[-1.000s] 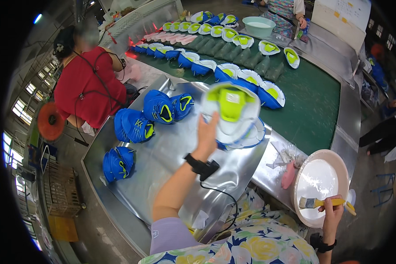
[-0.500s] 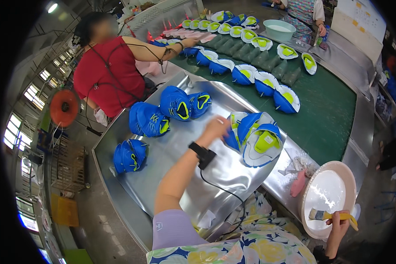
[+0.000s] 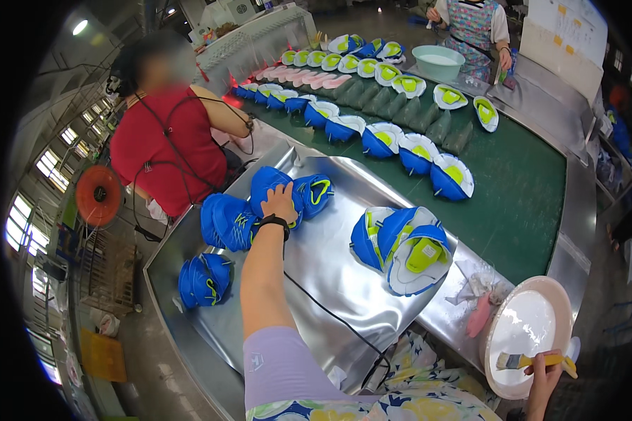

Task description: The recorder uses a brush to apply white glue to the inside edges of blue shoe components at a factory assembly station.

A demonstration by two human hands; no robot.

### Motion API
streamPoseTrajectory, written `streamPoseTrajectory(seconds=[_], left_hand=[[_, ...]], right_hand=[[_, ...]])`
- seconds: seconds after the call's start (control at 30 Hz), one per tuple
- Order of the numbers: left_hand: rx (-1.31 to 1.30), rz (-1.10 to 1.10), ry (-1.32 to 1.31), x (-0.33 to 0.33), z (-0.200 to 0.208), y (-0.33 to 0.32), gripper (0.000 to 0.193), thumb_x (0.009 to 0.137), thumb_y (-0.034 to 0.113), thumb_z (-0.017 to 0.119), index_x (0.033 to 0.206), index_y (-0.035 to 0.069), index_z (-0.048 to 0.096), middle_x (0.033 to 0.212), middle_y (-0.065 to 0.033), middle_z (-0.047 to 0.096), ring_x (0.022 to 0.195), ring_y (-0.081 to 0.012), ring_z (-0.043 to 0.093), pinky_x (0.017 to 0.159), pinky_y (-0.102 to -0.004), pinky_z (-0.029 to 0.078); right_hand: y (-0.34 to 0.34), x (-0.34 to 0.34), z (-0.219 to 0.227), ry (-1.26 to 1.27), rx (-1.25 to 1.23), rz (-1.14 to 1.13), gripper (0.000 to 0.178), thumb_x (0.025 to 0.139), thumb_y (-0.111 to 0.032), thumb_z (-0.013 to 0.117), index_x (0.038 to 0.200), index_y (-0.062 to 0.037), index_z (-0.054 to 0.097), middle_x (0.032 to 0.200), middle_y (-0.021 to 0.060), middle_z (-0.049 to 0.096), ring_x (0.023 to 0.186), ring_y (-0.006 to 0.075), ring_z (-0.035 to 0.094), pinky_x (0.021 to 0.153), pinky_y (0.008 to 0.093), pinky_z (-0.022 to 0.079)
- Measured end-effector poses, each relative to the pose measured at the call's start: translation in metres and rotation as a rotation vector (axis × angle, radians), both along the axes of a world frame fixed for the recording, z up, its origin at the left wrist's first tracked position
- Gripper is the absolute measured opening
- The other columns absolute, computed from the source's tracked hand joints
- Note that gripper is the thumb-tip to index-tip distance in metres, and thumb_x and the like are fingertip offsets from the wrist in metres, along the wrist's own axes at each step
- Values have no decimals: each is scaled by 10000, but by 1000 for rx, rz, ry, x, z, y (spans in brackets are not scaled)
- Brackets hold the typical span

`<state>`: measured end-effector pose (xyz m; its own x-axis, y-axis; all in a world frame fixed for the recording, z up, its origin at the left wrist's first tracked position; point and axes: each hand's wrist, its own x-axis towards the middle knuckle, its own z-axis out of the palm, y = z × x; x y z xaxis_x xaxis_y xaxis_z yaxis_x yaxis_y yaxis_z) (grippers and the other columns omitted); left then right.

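While the right hand (image 3: 546,376) grips a yellow-handled brush (image 3: 517,361) over the pale basin (image 3: 567,309) at the lower right, all the interest is up at the left hand (image 3: 281,203), out on the far left part of the metal worktop (image 3: 316,274)! There it is, back of the hand upward, fingers spread across a blue shoe upper (image 3: 262,184) and touching it (whether they have closed on it, I cannot tell). The upper lies right under the hand, most of what shows being to the hand's left and just beyond; its long axis is hard to read with the hand across it. Neighbours crowd in: a blue cluster (image 3: 225,221) just to the left, another upper (image 3: 317,195) just to the right. Left hand by far the nearer, then, the right well apart! Between the two, by the worktop's right edge, sits a group of white-lined uppers (image 3: 399,237), the front one's lime-green patch (image 3: 424,255) facing up
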<state>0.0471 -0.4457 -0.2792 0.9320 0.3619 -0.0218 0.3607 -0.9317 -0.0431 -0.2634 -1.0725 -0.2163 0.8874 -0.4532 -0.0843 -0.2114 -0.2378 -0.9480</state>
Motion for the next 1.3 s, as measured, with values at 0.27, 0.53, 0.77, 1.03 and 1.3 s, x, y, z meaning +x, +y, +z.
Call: streamPoseTrajectory(seconds=[0.27, 0.53, 0.77, 1.03, 1.3], left_hand=[[47, -345, -327, -56, -26, 0, 586, 629, -31, 711, 1187, 99, 591, 1194, -81, 534, 1114, -321, 493, 878, -422, 489], [34, -430, -553, -83, -23, -9, 547, 667, -118, 592, 1181, 67, 619, 1226, -122, 535, 1101, -349, 494, 943, -397, 465], [-81, -580, -574, -90, 9, -48, 495, 723, -79, 599, 1189, 85, 634, 1204, -124, 565, 1119, -324, 539, 925, -393, 492], [-230, -658, -682, -84, 49, -96, 449, 722, -89, 596, 1148, 50, 630, 1199, -118, 584, 1094, -315, 570, 916, -380, 500], [-402, -920, -743, -74, 75, -165, 441, 681, -97, 606, 1099, 38, 636, 1122, -126, 611, 1030, -311, 593, 882, -375, 506]], right_hand=[[9, 10, 4, 44, 27, 11, 140, 930, -117, 607, 905, -14, 514, 771, 47, 521, 579, 105, 527, 551, 226, 452], [9, 16, 10, 49, 34, 68, 133, 938, -117, 604, 908, -23, 516, 762, 39, 528, 607, 94, 530, 588, 223, 457], [7, 11, 9, 36, 47, 62, 136, 945, -123, 605, 924, -21, 517, 786, 33, 544, 620, 85, 541, 582, 208, 453], [6, 5, 7, 13, 80, 73, 124, 946, -112, 598, 927, -18, 521, 788, 37, 552, 617, 87, 547, 574, 210, 454], [7, 3, 6, 7, 67, 47, 123, 940, -109, 603, 927, -17, 522, 782, 41, 553, 620, 97, 552, 578, 218, 458]])
